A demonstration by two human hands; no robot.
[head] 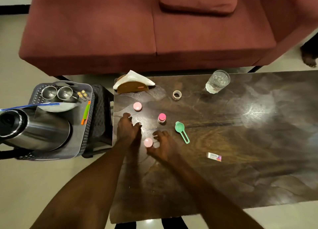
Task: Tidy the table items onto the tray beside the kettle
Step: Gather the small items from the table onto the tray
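Note:
On the dark wooden table point(223, 142), my right hand point(162, 147) curls around a small pale pink jar point(148, 142), thumb and fingers spread close on either side of it. My left hand point(128, 128) hovers open just left of the jar, holding nothing. Another pale pink jar point(137, 106) sits farther back. A bright pink-capped bottle point(162, 118) and a green scoop point(181, 131) lie to the right. The grey tray point(86, 125) stands on a stool at left, holding the steel kettle point(36, 127).
The tray also carries two steel cups point(57, 92), a plate point(58, 106), small gold items point(82, 94) and a green-orange tool point(86, 112). On the table are a napkin holder point(133, 84), tape roll point(176, 95), glass point(217, 81) and small box point(213, 156). A maroon sofa point(154, 30) stands behind.

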